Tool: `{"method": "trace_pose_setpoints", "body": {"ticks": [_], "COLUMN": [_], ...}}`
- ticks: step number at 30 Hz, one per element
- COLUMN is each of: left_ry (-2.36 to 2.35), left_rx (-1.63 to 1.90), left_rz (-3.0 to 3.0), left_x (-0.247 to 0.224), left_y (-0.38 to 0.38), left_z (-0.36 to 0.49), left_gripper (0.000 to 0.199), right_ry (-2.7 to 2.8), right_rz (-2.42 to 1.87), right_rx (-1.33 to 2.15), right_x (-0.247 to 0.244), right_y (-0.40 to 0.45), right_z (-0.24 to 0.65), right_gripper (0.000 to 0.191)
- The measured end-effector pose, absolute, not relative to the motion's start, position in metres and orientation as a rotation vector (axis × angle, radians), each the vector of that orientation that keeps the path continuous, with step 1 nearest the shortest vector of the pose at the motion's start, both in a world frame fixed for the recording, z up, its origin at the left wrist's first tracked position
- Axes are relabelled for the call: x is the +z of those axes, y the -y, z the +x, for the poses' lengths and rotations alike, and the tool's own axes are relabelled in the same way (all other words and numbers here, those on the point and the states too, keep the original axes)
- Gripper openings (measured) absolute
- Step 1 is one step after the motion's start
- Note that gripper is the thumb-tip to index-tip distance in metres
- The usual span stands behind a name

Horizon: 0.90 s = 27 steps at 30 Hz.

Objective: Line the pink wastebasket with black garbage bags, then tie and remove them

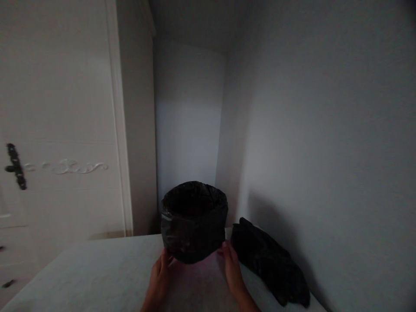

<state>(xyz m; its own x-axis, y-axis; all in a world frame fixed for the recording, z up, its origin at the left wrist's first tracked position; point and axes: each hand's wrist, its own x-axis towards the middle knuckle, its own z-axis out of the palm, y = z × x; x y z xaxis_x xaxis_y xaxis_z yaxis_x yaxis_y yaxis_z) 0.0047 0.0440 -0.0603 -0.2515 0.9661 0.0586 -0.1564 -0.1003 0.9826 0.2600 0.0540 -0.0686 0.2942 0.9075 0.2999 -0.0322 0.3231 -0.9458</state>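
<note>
Here, the left hand point(160, 276) and right hand point(232, 269), both half-closed, grip a black-lined container point(195, 236) beside a dark bundle point(269, 262) on a pale worktop point(97, 273).

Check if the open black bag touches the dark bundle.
Apart: the head view shows a narrow pale strip between the open black bag and dark bundle.

Crinkled, faintly glossy plastic of the upright bag point(195, 236), matt finish of the wall point(318, 130)
</note>
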Motion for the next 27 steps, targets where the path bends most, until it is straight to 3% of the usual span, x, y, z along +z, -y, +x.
{"method": "trace_pose_setpoints", "body": {"ticks": [3,7,12,16,27], "left_ry": [-1.226,-1.167,-1.161,-1.187,-1.261], "left_rx": [1.465,1.459,1.461,1.461,1.463], "left_rz": [1.059,1.101,1.052,1.052,1.108], "left_x": [-0.059,-0.06,-0.064,-0.063,-0.055], "left_y": [-0.044,-0.045,-0.049,-0.05,-0.043], "left_z": [0.004,0.002,0.002,0.004,0.004], "left_gripper": [0.09,0.086,0.089,0.087,0.098], "right_ry": [1.165,1.377,1.357,1.488,1.681], "right_rz": [-1.166,-1.41,-1.775,-2.106,-2.274], "right_rx": [0.577,-0.032,-0.623,-0.648,-0.481], "right_x": [-0.06,-0.047,-0.04,-0.042,-0.027], "right_y": [-0.047,-0.029,0.004,0.013,-0.053], "right_z": [0.265,0.286,0.334,0.363,0.36], "right_gripper": [0.059,0.036,0.044,0.058,0.053]}}
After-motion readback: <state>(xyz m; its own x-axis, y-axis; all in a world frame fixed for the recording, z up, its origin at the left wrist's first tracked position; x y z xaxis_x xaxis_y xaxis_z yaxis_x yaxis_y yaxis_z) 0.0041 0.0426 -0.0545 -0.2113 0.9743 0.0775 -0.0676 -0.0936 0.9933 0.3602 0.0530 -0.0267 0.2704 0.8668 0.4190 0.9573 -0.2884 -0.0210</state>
